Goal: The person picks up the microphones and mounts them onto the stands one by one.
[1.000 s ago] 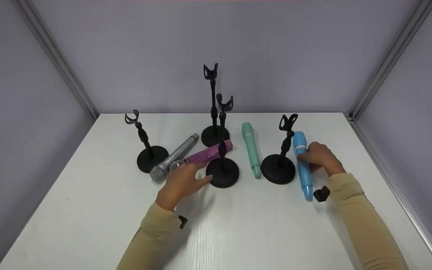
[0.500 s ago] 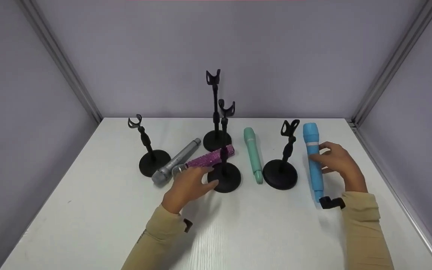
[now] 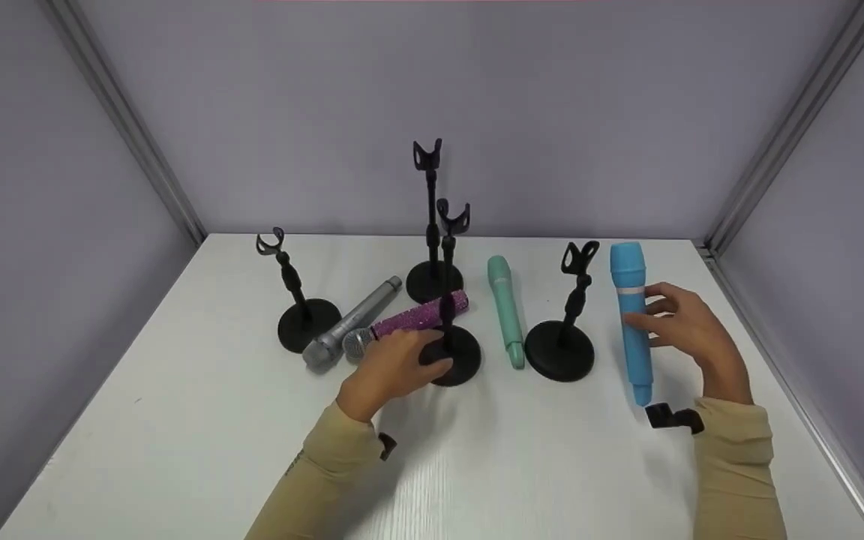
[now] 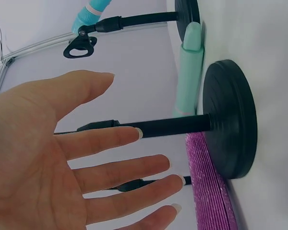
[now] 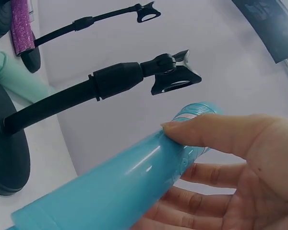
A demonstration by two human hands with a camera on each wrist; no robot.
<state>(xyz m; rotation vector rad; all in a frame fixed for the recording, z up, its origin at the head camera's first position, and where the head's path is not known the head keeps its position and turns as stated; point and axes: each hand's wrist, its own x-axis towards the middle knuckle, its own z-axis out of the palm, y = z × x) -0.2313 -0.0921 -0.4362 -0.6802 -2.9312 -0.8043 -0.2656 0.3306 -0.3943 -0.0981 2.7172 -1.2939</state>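
My right hand (image 3: pixel 683 326) pinches a blue microphone (image 3: pixel 634 337) between thumb and fingers, head end up, at the right of the table. In the right wrist view the thumb lies along the blue microphone (image 5: pixel 120 177) just below its pale ring. My left hand (image 3: pixel 394 367) reaches beside the front microphone stand (image 3: pixel 458 367), overlapping its round base in the head view. Its fingers (image 4: pixel 129 167) are straight and spread in the left wrist view, holding nothing, with the stand's pole (image 4: pixel 168 125) beyond them. A pink glitter microphone (image 3: pixel 417 317) lies behind that stand.
A silver microphone (image 3: pixel 353 322) lies beside the left stand (image 3: pixel 308 326). Another black stand (image 3: pixel 434 281) rises at the back. The green microphone (image 3: pixel 505 311) lies left of the right stand (image 3: pixel 559 352). Grey panels (image 3: pixel 432 90) enclose the white table (image 3: pixel 214 450).
My right hand has raised the blue microphone's head end and shifted it rightward, away from the right stand. My left hand has moved slightly right, closer over the front stand's base.
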